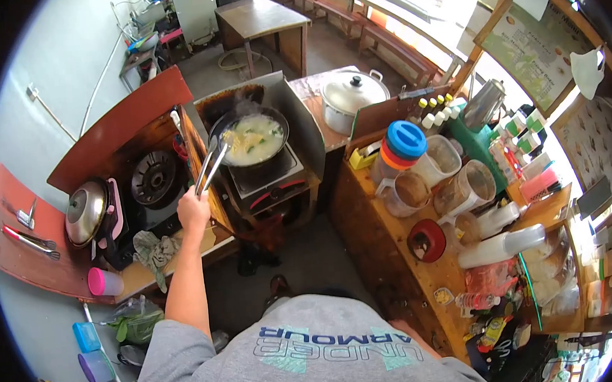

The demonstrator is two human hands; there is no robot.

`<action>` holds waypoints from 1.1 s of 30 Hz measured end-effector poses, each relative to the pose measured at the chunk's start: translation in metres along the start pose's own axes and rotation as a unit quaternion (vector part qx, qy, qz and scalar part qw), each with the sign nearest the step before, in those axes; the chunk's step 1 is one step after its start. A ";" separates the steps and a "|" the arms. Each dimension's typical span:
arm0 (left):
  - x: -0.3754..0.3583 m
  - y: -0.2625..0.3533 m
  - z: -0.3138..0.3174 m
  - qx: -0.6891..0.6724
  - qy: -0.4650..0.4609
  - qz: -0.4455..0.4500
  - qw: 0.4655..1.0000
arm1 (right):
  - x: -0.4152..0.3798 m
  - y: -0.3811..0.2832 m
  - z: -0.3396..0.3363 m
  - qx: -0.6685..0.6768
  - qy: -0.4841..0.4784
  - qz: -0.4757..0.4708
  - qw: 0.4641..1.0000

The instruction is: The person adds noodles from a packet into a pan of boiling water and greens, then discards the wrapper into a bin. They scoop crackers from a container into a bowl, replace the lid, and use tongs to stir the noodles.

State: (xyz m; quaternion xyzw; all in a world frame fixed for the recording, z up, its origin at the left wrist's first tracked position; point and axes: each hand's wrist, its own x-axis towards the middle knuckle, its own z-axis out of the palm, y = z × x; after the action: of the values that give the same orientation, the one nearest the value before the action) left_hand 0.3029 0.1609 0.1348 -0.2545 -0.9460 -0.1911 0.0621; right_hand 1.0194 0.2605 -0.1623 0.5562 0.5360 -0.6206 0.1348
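My left hand [194, 210] is closed around metal tongs [212, 170]. The tongs' tips reach into a dark wok [286, 130] and touch pale yellow noodles [230, 137]. Cloudy, steaming liquid [262, 129] with green leaves fills the wok, which sits on a stove [268, 181]. Of my right arm, only a strip of skin [417, 336] shows beside my shirt; the hand itself is hidden.
Left of the wok are a bare burner [155, 179], a lidded pan [86, 212] and a crumpled cloth [155, 252]. A large lidded pot [351, 97] stands behind right. The right-hand wooden counter [385, 256] holds tubs, a blue-lidded container [403, 145] and a red bowl [426, 240].
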 end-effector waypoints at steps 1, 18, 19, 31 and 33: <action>0.000 -0.009 0.005 -0.087 0.029 -0.016 0.996 | -0.019 -0.030 -0.001 0.089 0.005 0.187 0.978; -0.073 -0.126 -0.134 -0.778 -0.031 -0.053 0.625 | 0.067 -0.105 -0.032 -0.068 -0.049 0.129 0.988; -0.067 -0.141 -0.145 -0.767 -0.044 -0.050 0.639 | 0.070 -0.116 -0.029 -0.067 -0.049 0.127 0.988; 0.010 -0.313 -0.278 -0.127 0.154 -0.179 0.964 | 0.156 -0.156 0.043 -0.322 -0.121 -0.087 0.935; 0.011 -0.298 -0.317 0.064 0.196 -0.162 0.965 | 0.156 -0.210 0.076 -0.376 -0.122 -0.120 0.911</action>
State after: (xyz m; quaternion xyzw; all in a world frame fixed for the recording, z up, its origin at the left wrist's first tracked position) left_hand 0.1493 -0.1960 0.3302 -0.0507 -0.9543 -0.1835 0.2305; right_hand 0.7635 0.3470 -0.1988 0.3158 0.7720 -0.4473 0.3227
